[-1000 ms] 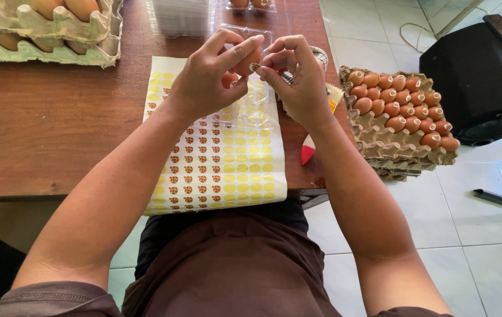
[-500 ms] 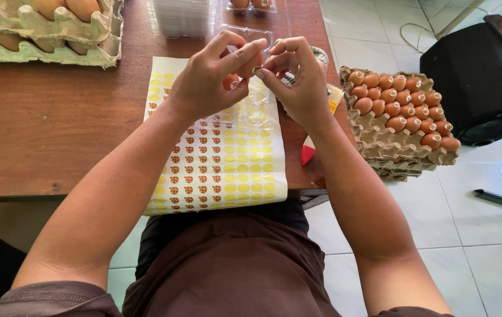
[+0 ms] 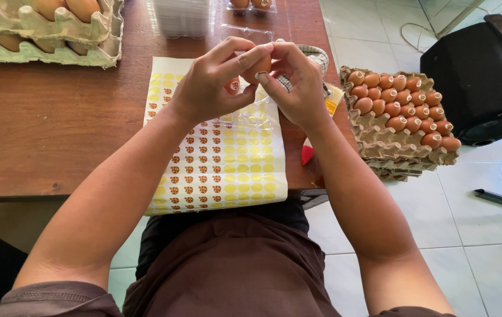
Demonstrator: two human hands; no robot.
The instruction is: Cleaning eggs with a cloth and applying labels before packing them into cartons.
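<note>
Seen from above, looking down over a wooden table [image 3: 57, 129]. Both hands raised together at about 12 o'clock, pinching one small brown egg [image 3: 261, 66]. Left hand [image 3: 212, 88] with thumb and fingers closed lightly round the egg's left side, a small round sticker showing near the thumb. Right hand [image 3: 298, 88] closed on the egg's right side with fingertips only. Both grips narrow, no wider than the egg itself.

Judged light, smooth and brittle: best held by the fingertips across its middle, with gentle pressure, never squeezed at the ends.

Directly beneath the hands, a clear plastic egg box [image 3: 245, 114], hard to make out, resting on a yellow sheet of round stickers [image 3: 221, 170] partly used up. At 3 o'clock, off the table edge, a stack of grey pulp trays filled with small brown eggs [image 3: 400, 111]. At 10 o'clock, green-grey pulp trays of larger eggs [image 3: 45, 29]. At 12 o'clock, more clear plastic boxes [image 3: 183, 17]. Beyond, at 2 o'clock, a black speaker [image 3: 480, 76] on the tiled floor. A small red object [image 3: 307, 154] by the right wrist, kind unclear.
</note>
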